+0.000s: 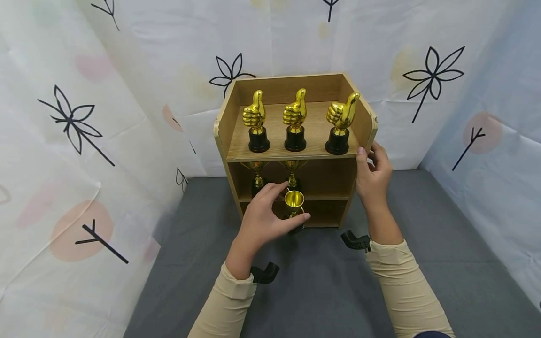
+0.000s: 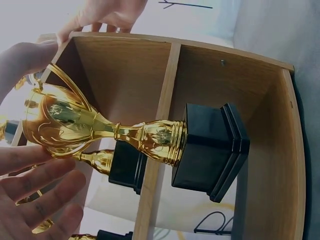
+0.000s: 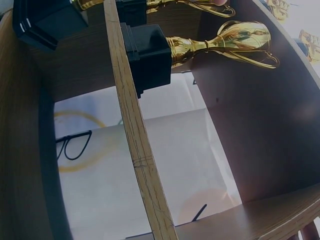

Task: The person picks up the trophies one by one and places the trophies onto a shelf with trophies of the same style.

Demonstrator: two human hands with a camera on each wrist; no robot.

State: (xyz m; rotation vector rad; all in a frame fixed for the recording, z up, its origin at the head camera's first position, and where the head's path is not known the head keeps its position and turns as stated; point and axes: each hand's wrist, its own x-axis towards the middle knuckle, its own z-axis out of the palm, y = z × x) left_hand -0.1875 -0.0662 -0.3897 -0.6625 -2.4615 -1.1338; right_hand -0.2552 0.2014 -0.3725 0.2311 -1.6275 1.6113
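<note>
My left hand (image 1: 264, 218) holds a gold trophy cup (image 1: 294, 199) between thumb and fingers by its handled bowl. In the left wrist view this cup's square black base (image 2: 210, 150) stands out before the lower compartment of a wooden shelf (image 1: 275, 141). At the shelf's right side, my right hand (image 1: 375, 178) grips the side panel's edge, thumb in front; its other fingers are partly hidden. Two more trophy cups stand in the middle compartment, a left one (image 1: 258, 179) and a right one (image 1: 292, 179), the latter partly behind my left hand.
Three gold thumbs-up trophies, left (image 1: 254, 115), middle (image 1: 295, 117) and right (image 1: 341, 117), stand along the shelf's top. The shelf rests on a grey table (image 1: 313, 291) against a patterned white cloth backdrop (image 1: 169, 61). Cloth also hangs at both sides.
</note>
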